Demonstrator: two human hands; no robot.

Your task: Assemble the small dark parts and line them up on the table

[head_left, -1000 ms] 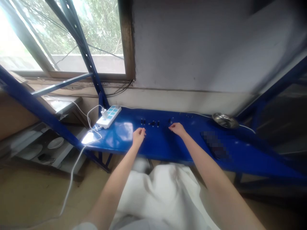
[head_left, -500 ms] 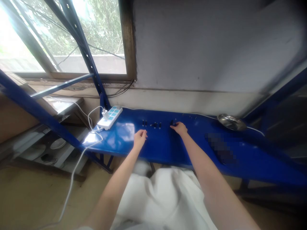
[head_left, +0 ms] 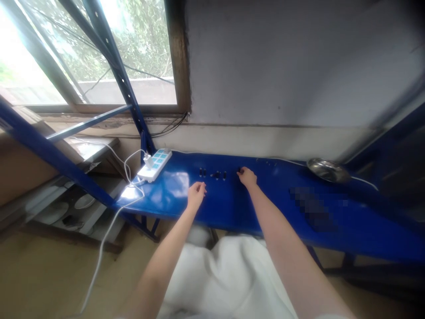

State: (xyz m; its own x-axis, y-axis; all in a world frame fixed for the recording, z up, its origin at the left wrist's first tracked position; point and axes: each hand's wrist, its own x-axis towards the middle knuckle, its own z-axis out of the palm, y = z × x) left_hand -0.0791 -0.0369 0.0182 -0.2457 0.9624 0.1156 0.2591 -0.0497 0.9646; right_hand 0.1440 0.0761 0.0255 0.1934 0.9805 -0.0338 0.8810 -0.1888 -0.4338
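Several small black cylinder-like pieces with pale ends point(head_left: 217, 175) stand or lie in a short row on the blue table point(head_left: 219, 201). To the right of that row, my right hand point(head_left: 248, 177) has its thumb and fingers pinched on a small dark piece point(head_left: 239, 170) at the tabletop, mostly covered by the fingertips. My left hand point(head_left: 195, 195) hovers over the table, nearer to me than the row, with its fingers curled together. Whether anything sits inside those fingers is hidden.
A white power strip point(head_left: 155, 165) with a plugged-in charger lies at the table's left end, its cable trailing to the floor. A shiny metal bowl point(head_left: 328, 170) sits at the back right. Tiny bits point(head_left: 270, 163) lie near the wall. A blurred dark object point(head_left: 314, 209) rests at right.
My right fingers have closed further over the small dark piece, which now shows less. My left hand stays curled in nearly the same spot. The view has shifted slightly.
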